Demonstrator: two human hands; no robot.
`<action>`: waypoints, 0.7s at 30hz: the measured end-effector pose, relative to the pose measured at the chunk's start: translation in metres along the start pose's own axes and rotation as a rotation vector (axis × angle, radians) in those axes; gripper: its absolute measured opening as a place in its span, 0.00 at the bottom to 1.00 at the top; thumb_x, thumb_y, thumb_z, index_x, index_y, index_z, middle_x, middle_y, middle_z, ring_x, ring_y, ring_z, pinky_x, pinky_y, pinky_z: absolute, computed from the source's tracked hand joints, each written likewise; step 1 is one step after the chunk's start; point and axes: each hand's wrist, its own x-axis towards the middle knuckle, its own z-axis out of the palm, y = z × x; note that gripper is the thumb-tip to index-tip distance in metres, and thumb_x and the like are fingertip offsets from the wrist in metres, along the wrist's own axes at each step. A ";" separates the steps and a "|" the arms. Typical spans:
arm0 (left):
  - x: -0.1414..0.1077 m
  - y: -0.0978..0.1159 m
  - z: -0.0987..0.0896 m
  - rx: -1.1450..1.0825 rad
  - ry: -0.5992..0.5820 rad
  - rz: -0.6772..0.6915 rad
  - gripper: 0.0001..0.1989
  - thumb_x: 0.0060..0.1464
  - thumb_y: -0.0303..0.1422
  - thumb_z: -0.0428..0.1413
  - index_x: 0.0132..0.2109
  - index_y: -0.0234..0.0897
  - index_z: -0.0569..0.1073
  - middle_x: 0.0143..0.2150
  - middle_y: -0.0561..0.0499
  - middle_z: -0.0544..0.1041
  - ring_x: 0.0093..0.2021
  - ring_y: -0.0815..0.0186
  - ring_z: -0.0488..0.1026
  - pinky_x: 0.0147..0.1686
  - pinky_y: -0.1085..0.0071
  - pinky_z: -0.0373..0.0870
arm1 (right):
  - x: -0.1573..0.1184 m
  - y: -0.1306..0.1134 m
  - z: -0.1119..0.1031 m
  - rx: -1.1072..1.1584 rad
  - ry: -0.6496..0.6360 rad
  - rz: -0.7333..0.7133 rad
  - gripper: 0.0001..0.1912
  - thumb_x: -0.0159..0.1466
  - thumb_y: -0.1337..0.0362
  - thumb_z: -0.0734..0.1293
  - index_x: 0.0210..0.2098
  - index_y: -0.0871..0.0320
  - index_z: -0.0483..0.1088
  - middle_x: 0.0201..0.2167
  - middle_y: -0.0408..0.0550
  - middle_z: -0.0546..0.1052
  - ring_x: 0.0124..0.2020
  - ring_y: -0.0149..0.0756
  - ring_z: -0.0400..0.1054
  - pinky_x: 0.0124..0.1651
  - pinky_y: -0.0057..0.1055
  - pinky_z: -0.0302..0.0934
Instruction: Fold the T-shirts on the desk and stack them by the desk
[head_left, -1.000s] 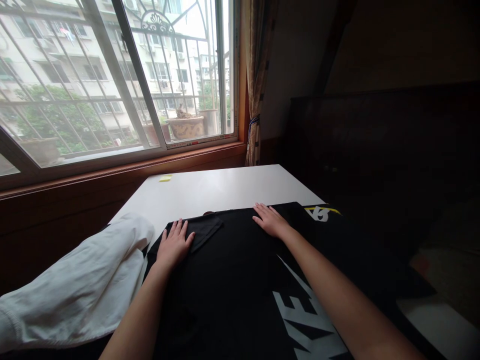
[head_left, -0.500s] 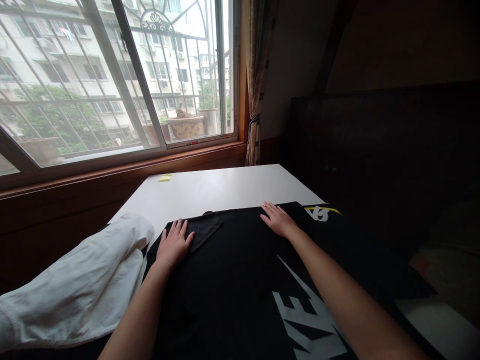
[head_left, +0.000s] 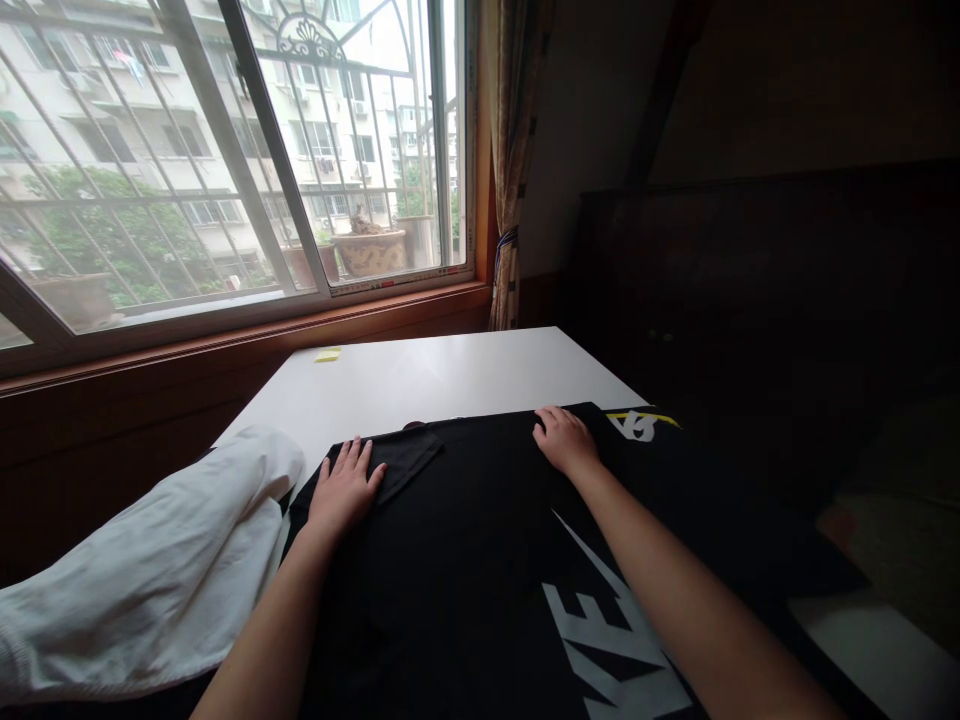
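Head view, hands (head_left: pixel 343 502) (head_left: pixel 568 440) at garment (head_left: pixel 442 540) edge, table (head_left: pixel 450 375) beyond

A smooth, glossy white table with straight edges (head_left: pixel 465 372) carries a broad black fabric garment with pale grey lettering (head_left: pixel 435 580), spread over its near part, with the far strip of the top left bare. Along the left edge, beside the black cloth, lies a rumpled white fabric garment (head_left: pixel 157 560). A small flat yellow patch (head_left: pixel 328 354) sits near the far left corner.
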 end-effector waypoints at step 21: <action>0.000 0.001 -0.001 0.010 -0.013 -0.010 0.34 0.70 0.51 0.35 0.75 0.38 0.49 0.78 0.49 0.42 0.77 0.57 0.39 0.72 0.47 0.43 | -0.001 -0.001 -0.001 -0.020 0.034 -0.011 0.19 0.69 0.63 0.59 0.56 0.58 0.73 0.56 0.53 0.76 0.55 0.45 0.69 0.62 0.40 0.58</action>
